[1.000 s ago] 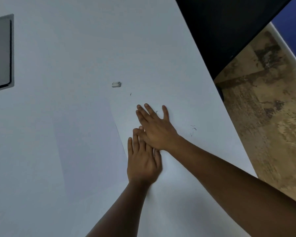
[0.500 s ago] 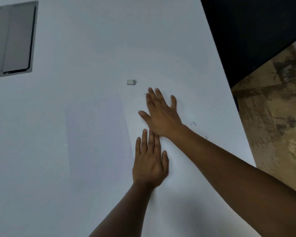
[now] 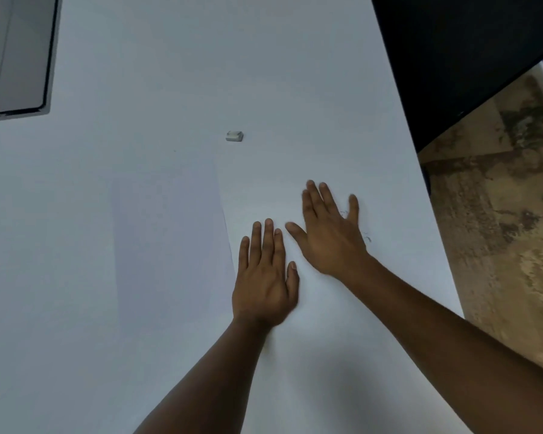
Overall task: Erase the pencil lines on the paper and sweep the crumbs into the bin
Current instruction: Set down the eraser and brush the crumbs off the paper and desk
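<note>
Both hands lie flat with fingers straight and grasp nothing. The left hand presses on the paper near its left edge. The right hand lies palm down further right on the sheet. The eraser rests apart on the bench, just beyond the paper's far edge. A few dark crumbs lie beside the right hand, near the bench's right edge. No bin is in view.

Risks, as judged from this position:
- A sweep toward the right edge sends crumbs onto the floor if no bin waits below.
- Reduced left-hand pressure lets the sheet slide or crease under the sweep.
- Palm contact can smear residue across the paper.
</note>
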